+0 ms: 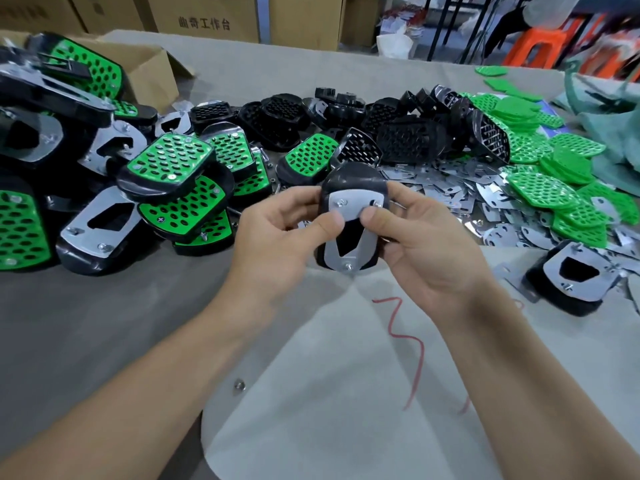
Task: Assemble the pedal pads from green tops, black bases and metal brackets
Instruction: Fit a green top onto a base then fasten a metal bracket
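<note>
Both hands hold one pedal pad (349,181) up over the middle of the table, with its metal bracket (367,244) turned toward the person. The pad's other face is hidden, so I cannot tell whether it carries a green top. The left hand (277,230) grips the pad's left edge and the right hand (426,244) its right edge. Both thumbs press on the bracket near its upper screws, while the other fingers curl round behind, mostly out of sight.

The heap of finished pads (169,161) on the left is cut off by the frame edge. The far right is blurred. I can make out orange stools (533,46) there and a grey-green cloth bundle (606,109), little else.

The table (138,306) is covered in grey cloth, with a white sheet (346,393) lying under the forearms. A red thread (415,344) wanders across the sheet, and a small metal fastener (239,385) sits at its left edge. Black bases (398,133) are piled along the back. Green tops (540,188) are stacked to the right, with loose brackets (450,195) scattered between them and the hands. Another pad (571,282) lies bracket-up near the right edge.

Closed cartons (207,15) stand behind the table. An open cardboard box (149,67) sits at the back left. Finished pads are heaped against it, and its inside cannot be seen.
</note>
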Demonstrator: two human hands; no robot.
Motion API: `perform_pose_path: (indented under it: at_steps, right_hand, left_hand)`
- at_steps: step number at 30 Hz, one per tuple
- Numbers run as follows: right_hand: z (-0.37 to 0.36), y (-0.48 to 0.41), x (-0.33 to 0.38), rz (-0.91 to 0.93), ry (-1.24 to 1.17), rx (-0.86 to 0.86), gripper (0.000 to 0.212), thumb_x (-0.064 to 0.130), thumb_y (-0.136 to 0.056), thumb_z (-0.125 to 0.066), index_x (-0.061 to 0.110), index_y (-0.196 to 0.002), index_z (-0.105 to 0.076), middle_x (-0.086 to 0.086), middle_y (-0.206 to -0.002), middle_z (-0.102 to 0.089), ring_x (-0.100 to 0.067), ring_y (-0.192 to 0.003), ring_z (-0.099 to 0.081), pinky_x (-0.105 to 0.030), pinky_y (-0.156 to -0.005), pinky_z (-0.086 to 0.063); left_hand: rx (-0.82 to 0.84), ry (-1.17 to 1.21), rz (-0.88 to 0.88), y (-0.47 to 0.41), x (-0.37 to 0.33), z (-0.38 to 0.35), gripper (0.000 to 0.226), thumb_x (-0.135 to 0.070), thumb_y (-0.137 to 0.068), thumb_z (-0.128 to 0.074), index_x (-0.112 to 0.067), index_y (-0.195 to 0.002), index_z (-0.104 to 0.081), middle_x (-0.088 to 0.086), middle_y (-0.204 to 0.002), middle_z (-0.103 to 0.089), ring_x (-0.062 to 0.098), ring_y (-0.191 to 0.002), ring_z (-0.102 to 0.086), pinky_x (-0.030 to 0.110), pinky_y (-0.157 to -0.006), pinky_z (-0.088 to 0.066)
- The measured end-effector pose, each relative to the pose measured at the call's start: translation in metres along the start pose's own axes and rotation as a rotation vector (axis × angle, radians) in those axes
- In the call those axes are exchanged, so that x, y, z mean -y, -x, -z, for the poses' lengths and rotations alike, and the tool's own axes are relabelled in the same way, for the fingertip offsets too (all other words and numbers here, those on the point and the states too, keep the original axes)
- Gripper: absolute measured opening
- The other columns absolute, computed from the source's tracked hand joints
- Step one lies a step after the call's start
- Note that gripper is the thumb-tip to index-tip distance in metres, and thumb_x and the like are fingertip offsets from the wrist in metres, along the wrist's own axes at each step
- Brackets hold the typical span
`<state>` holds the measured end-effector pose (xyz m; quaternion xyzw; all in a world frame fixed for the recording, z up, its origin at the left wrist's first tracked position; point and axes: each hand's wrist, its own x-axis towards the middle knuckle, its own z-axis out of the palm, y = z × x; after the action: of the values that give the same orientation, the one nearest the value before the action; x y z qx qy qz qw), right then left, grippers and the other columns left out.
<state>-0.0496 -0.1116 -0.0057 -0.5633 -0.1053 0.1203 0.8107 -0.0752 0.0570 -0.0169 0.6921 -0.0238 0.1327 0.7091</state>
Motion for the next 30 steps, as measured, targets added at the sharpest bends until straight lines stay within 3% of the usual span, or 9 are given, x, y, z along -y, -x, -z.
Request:
perform_pose_path:
  at_steps: [4,9,11,14,17,20,23,26,30]
  right_hand:
    - [-0.004,0.001,-0.005,0.054,-0.039,0.011,0.041,0.000,-0.077,-0.067,-0.002,-0.118,-0.066,-0.020,-0.107,-0.072,-0.029,-0.096,-0.069,-0.037,-0.084,-0.058]
    - [-0.005,0.000,-0.016,0.097,-0.078,-0.010,0.042,-0.003,-0.075,-0.068,-0.004,-0.117,-0.065,-0.020,-0.107,-0.073,-0.029,-0.096,-0.070,-0.037,-0.083,-0.058]
    - [-0.005,0.000,-0.018,0.112,-0.098,0.013,0.042,-0.004,-0.076,-0.067,-0.006,-0.118,-0.065,-0.021,-0.108,-0.072,-0.029,-0.097,-0.070,-0.037,-0.086,-0.058]
    - [-0.005,-0.002,-0.019,0.108,-0.112,0.010,0.044,-0.006,-0.077,-0.066,-0.009,-0.121,-0.062,-0.022,-0.108,-0.070,-0.029,-0.098,-0.068,-0.038,-0.092,-0.056]
    - [-0.007,0.000,-0.016,0.089,-0.094,0.006,0.045,-0.007,-0.079,-0.065,-0.010,-0.123,-0.061,-0.025,-0.111,-0.069,-0.031,-0.099,-0.067,-0.040,-0.094,-0.055]
    - [-0.014,0.005,-0.009,0.150,0.207,-0.127,0.038,-0.008,-0.081,-0.071,0.002,-0.117,-0.070,-0.012,-0.108,-0.076,-0.024,-0.099,-0.072,-0.041,-0.094,-0.057]
    - [-0.020,0.012,0.000,0.467,0.835,-0.537,0.030,0.015,-0.072,-0.081,0.029,-0.097,-0.073,0.017,-0.088,-0.073,-0.007,-0.087,-0.067,-0.029,-0.083,-0.055]
    - [-0.036,0.022,-0.002,0.643,1.043,-0.515,0.010,0.021,-0.075,-0.074,0.028,-0.082,-0.071,0.018,-0.072,-0.062,-0.005,-0.071,-0.055,-0.025,-0.068,-0.048]
    - [-0.046,0.024,-0.006,0.520,1.022,-0.455,0.020,0.024,-0.075,-0.066,0.034,-0.091,-0.071,0.014,-0.071,-0.067,-0.012,-0.065,-0.058,-0.035,-0.064,-0.053]
  left_hand:
    - [0.037,0.033,0.016,0.002,0.000,0.004,0.029,-0.006,-0.078,-0.080,-0.019,-0.104,-0.080,0.001,-0.100,-0.080,0.015,-0.093,-0.075,0.025,-0.083,-0.058]
    - [0.054,-0.041,0.010,0.005,0.000,0.002,0.031,-0.005,-0.083,-0.075,-0.028,-0.103,-0.078,-0.007,-0.099,-0.080,0.011,-0.096,-0.075,0.026,-0.084,-0.058]
    - [0.061,-0.087,0.018,0.008,0.001,-0.001,0.024,-0.015,-0.082,-0.071,-0.032,-0.099,-0.072,-0.010,-0.099,-0.079,0.012,-0.097,-0.074,0.036,-0.088,-0.058]
    - [0.059,-0.118,0.022,0.010,0.003,-0.004,0.014,-0.022,-0.082,-0.068,-0.030,-0.090,-0.058,-0.003,-0.096,-0.075,0.026,-0.095,-0.070,0.059,-0.088,-0.054]
    - [0.039,-0.115,0.017,0.010,0.002,-0.004,0.015,-0.020,-0.081,-0.070,-0.026,-0.088,-0.057,0.003,-0.092,-0.076,0.032,-0.090,-0.070,0.063,-0.085,-0.053]
    - [0.002,-0.145,0.020,0.010,0.001,-0.002,0.016,-0.022,-0.080,-0.071,-0.025,-0.086,-0.057,-0.001,-0.087,-0.078,0.027,-0.085,-0.074,0.058,-0.083,-0.056]
    - [-0.043,-0.265,-0.031,0.012,-0.001,-0.005,0.020,-0.024,-0.082,-0.072,-0.025,-0.084,-0.053,-0.009,-0.077,-0.077,0.024,-0.072,-0.073,0.040,-0.066,-0.058]
    - [-0.085,-0.240,-0.021,0.015,-0.004,-0.009,0.025,-0.018,-0.084,-0.078,-0.020,-0.081,-0.052,-0.003,-0.069,-0.075,0.029,-0.052,-0.065,0.035,-0.040,-0.049]
    - [-0.115,-0.207,-0.006,0.014,-0.009,-0.008,0.025,-0.013,-0.084,-0.083,-0.015,-0.081,-0.058,0.001,-0.066,-0.075,0.021,-0.046,-0.065,0.019,-0.037,-0.042]
